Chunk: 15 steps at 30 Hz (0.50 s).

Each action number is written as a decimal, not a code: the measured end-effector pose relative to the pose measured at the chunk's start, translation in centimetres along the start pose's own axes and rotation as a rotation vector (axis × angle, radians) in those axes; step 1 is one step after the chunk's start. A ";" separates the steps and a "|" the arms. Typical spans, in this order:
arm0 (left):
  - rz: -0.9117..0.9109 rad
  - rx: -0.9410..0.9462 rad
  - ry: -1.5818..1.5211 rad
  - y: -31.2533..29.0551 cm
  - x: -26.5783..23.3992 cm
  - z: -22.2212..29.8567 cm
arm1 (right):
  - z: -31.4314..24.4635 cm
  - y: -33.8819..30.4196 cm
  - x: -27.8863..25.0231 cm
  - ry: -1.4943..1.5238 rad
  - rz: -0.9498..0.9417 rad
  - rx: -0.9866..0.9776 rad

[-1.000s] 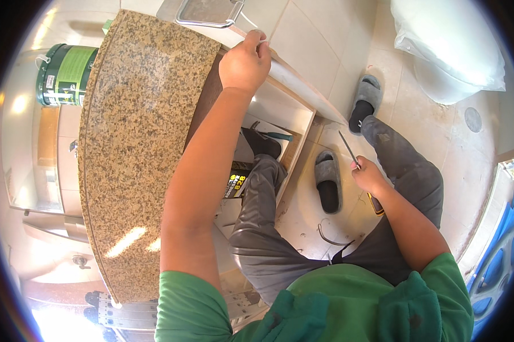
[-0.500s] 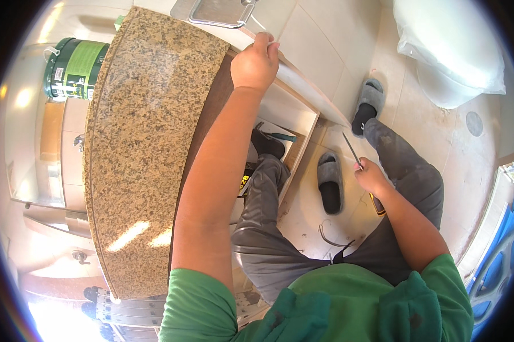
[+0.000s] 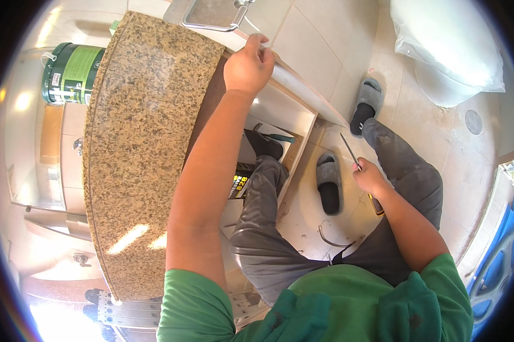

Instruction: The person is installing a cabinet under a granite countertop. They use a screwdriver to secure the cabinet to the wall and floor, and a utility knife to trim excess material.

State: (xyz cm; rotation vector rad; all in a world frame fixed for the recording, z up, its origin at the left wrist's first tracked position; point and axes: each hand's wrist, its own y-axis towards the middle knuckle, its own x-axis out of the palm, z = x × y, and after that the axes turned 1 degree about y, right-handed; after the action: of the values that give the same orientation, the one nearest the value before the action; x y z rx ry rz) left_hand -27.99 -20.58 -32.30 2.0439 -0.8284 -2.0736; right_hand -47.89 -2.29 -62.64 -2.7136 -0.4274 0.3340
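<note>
My left hand (image 3: 247,69) is at the upper middle, beside the corner of the speckled countertop. Its fingers pinch together with a pale bit between them, too small to make out. A white cord (image 3: 252,25) runs down to these fingertips. Lower and to the right, over my lap, my right hand (image 3: 371,178) is closed around a long thin metal tool (image 3: 350,150), its narrow end pointing up and away. A yellow and black piece (image 3: 376,204) below that hand lines up with the tool. Whether it is the handle is hidden by my wrist.
The granite countertop (image 3: 148,114) fills the left, with a green bucket (image 3: 77,74) beyond it. A hammer (image 3: 279,137) and a black box with yellow print (image 3: 239,181) lie inside the open cabinet. A bent strip (image 3: 327,236) lies between my legs; a plastic-wrapped toilet (image 3: 448,45) stands upper right.
My left hand and forearm have shifted slightly left, and its fingers have curled a little differently. More of the black box shows. The right hand stays almost still with the tool.
</note>
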 end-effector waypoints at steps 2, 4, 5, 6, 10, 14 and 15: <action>0.029 -0.042 0.059 0.0 0.5 0.6 | -0.1 0.0 0.0 -0.002 -0.006 0.002; 0.089 -0.041 0.098 -0.2 0.8 0.9 | -0.1 0.0 0.2 0.003 -0.011 0.011; 0.123 -0.042 0.117 -0.2 1.0 1.1 | -0.2 0.0 0.2 0.006 -0.009 0.017; 0.123 -0.050 0.101 -0.2 1.1 1.2 | -0.2 0.0 0.3 0.009 -0.009 0.024; 0.148 -0.022 0.003 -0.9 2.0 1.3 | 1.5 0.8 0.7 0.016 0.015 -0.005; -0.047 -0.003 -0.194 -6.4 3.7 1.4 | 2.5 1.4 1.0 0.080 0.001 -0.019; -0.133 -0.031 -0.231 -8.7 4.3 1.8 | 3.0 1.1 0.8 0.093 -0.003 -0.016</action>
State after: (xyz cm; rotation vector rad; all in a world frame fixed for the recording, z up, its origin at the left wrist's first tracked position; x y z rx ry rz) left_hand -27.50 -14.63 -40.20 1.9173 -0.7024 -2.4130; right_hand -47.71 -2.05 -65.89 -2.7304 -0.4098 0.2031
